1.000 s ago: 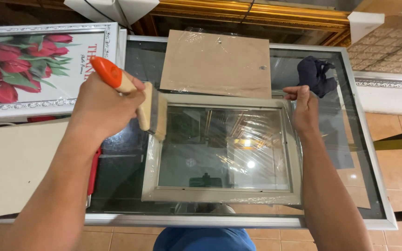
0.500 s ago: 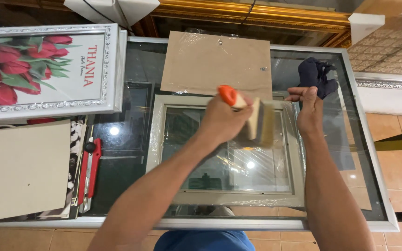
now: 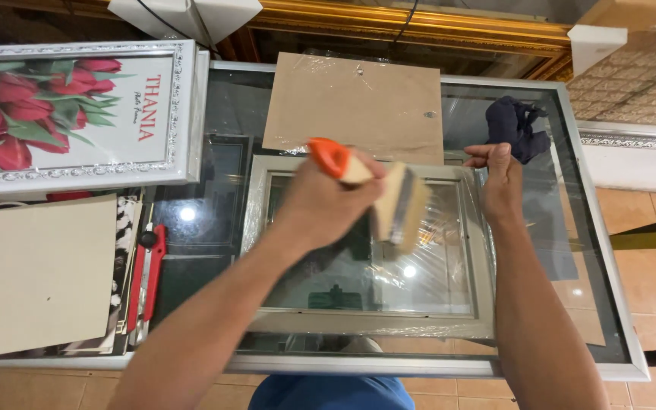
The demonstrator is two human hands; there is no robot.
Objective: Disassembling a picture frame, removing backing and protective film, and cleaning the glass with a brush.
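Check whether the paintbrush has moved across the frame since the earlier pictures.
Yes. The paintbrush in the left hand went from the picture frame's left rail towards its right side.

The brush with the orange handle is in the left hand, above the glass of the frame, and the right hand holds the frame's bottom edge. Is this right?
Not quite. The head view shows the right hand at the frame's top right corner, not its bottom edge. The left hand does hold the brush above the glass.

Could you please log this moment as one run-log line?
left hand: holds orange-handled brush over framed glass | right hand: steadies frame's top right corner | surface: glass table
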